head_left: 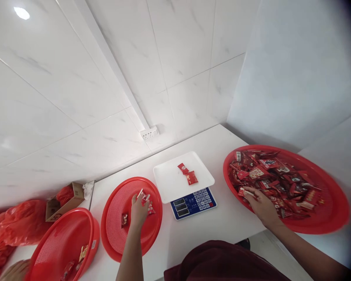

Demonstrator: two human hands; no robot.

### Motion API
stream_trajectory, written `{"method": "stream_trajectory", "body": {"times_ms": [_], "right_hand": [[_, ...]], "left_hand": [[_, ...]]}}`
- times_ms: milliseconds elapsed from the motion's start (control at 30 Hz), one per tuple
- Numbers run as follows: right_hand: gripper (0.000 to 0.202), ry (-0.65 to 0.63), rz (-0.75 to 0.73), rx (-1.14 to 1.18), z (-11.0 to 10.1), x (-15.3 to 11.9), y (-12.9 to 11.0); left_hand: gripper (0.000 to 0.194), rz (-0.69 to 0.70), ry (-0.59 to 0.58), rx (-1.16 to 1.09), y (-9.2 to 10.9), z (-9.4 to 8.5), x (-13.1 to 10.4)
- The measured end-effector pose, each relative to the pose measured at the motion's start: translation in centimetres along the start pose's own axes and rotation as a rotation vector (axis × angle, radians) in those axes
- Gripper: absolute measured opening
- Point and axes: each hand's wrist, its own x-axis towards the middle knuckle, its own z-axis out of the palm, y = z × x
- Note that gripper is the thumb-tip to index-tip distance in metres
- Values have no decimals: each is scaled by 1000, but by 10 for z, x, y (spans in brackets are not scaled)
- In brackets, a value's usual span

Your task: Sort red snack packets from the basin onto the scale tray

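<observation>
My left hand point(138, 212) is over the middle red mesh basket point(114, 195), its fingers closed around small red-and-white packets point(144, 194). Another dark red packet point(124, 219) lies in that basket, left of the hand. My right hand point(263, 207) is at the near left rim of the large red basket point(333, 203), pinching a small red packet point(243, 192) between thumb and fingers. Many red snack packets point(280, 177) are heaped in this large basket. Between the hands, two red packets point(191, 177) lie on the white tray of the digital scale point(193, 203).
At the left, another red basket point(61, 234) holds a few packets, and a person's hand point(16, 270) is beside it. Red plastic bags point(23, 222) and a cardboard box point(73, 201) stand behind. A socket strip point(149, 133) is fixed to the tiled wall behind the white table point(219, 144).
</observation>
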Motion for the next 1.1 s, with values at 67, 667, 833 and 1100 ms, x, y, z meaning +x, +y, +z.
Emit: {"method": "stream_trajectory", "body": {"times_ms": [67,667,833,1100], "right_hand": [[39,6,-6,43,0,0,-1],[32,-28,13,236,-1,1,5],[32,-47,51,284,-3,-1,-6],[26,-22,1,304,-5,-1,-8]], "left_hand": [[36,85,0,41,8,19,2],[42,396,-345,188,144,159,39],[19,361,-321,155,151,158,41],[23,246,-77,109,121,75,18]]}}
